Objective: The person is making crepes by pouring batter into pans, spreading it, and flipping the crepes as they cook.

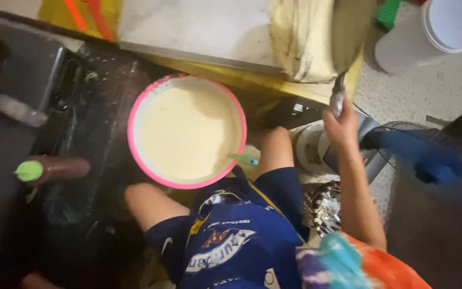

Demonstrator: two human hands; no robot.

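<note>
Honestly looked sketchy: right hand [340, 126] clamped around a pan handle [338, 96], lifted up over the board. Left hand out of frame. Pink-rimmed batter bowl [187, 131] parked between bare knees, easily tipped by one leg twitch, probably.

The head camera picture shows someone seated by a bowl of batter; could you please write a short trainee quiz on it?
1. True or false: the right hand grips a metal handle.
2. What colour is the rim of the bowl of pale batter? A) pink B) black C) green
3. What rests against the bowl's rim near the knee?

Key
1. True; its fingers are closed round the handle, raised toward the cloth.
2. A.
3. A spoon with a teal handle.
The left hand is out of view.
</note>
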